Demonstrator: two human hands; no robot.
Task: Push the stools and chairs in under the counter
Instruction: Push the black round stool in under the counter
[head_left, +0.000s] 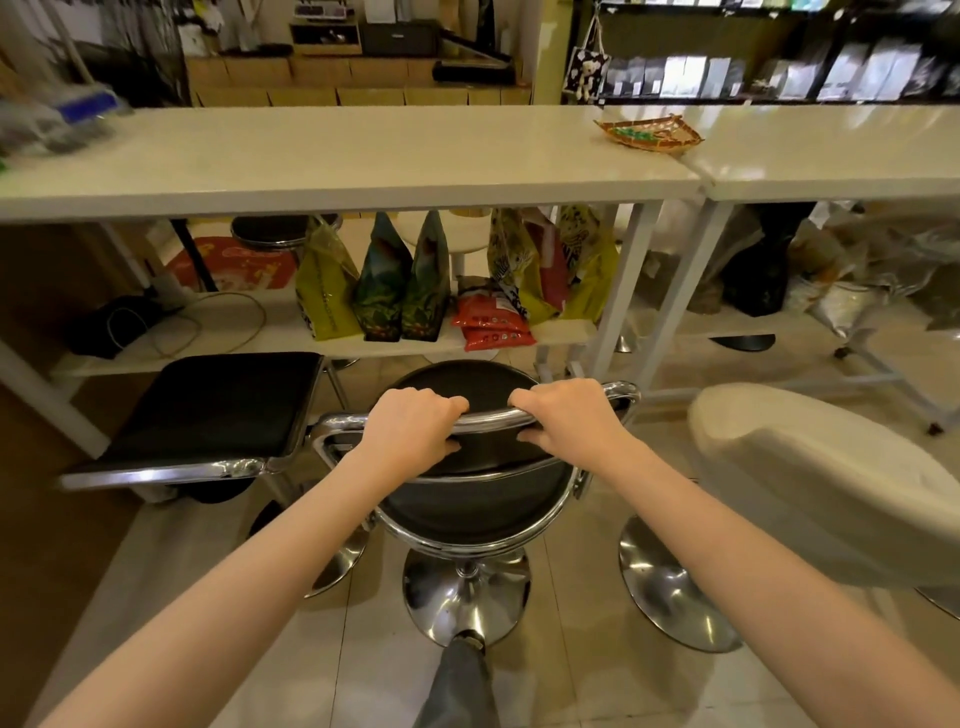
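Warm indoor light, soft glare on the white table (810, 156) at right, far shelves blurred, wide-angle bending at edges, chrome highlights.

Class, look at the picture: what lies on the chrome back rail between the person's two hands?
In the head view, nothing: a short bare stretch of the chrome rail separates the left hand and right hand, with the round black stool seat behind it.

Three stools: two black (218, 400) (478, 499), one white (810, 467); two hands (415, 423) (569, 415).
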